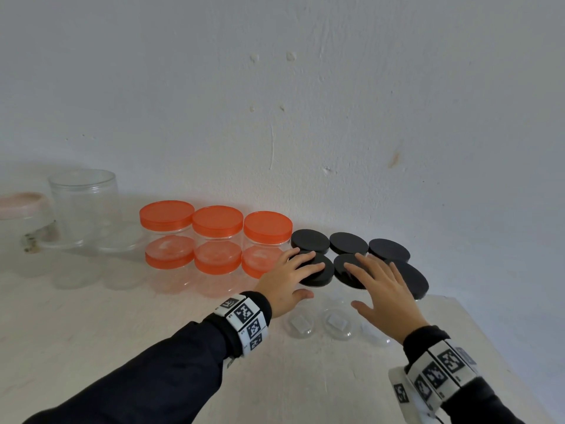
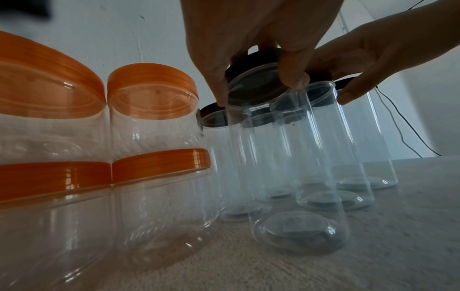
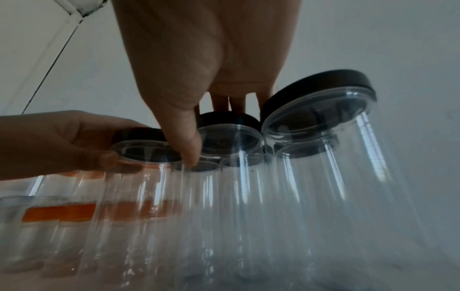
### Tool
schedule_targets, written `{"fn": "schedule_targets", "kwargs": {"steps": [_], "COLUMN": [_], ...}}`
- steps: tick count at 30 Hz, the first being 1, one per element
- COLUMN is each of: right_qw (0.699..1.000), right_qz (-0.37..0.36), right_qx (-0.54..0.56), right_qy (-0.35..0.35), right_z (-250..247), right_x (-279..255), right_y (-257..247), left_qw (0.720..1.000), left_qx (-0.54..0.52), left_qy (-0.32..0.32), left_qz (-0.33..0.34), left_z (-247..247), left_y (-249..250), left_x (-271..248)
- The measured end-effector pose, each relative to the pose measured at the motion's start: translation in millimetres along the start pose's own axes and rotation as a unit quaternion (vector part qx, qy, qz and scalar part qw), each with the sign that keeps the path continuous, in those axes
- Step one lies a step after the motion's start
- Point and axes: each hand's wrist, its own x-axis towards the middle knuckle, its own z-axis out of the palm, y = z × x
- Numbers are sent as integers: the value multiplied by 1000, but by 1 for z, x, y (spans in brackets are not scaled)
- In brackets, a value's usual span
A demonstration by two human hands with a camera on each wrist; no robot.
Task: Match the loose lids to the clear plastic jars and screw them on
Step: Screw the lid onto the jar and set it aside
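Both hands lay spread over black lids on tall clear jars at the worktop's right: left hand (image 1: 286, 278) fingers on one lid (image 1: 316, 270), right hand (image 1: 385, 289) flat on the next lid (image 1: 348, 270). Likely a final check; next, test each for tightness.

The person wears long dark navy fabric sleeves (image 1: 171, 362) on both arms. Each wrist carries a white band printed with square black-and-white coded markers (image 1: 246, 324). Both hands are bare.

A pale table (image 1: 122, 316) carries orange-lidded jars (image 1: 217, 240); black-lidded jars (image 1: 388, 249) stand beside.
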Motion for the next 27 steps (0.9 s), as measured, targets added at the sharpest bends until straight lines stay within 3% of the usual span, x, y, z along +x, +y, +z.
{"fn": "schedule_targets", "kwargs": {"steps": [7,10,23,27], "right_qw": [986,967,959,962], "right_qz": [162,201,215,181], "right_qx": [51,155,184,202], "right_qy": [-5,-3,36,38], "right_z": [-6,-4,2,1], "right_x": [-21,-26,-26,-25], "right_y": [41,47,56,58], "left_qw": [1000,1000,1000,1000], "left_qx": [-4,-2,-4,-7], "left_qy": [6,9,12,15], "left_qz": [2,1,-6,-6], "left_z": [2,3,3,3], "left_y": [-1,0,3,3], "left_x": [3,3,1,2]}}
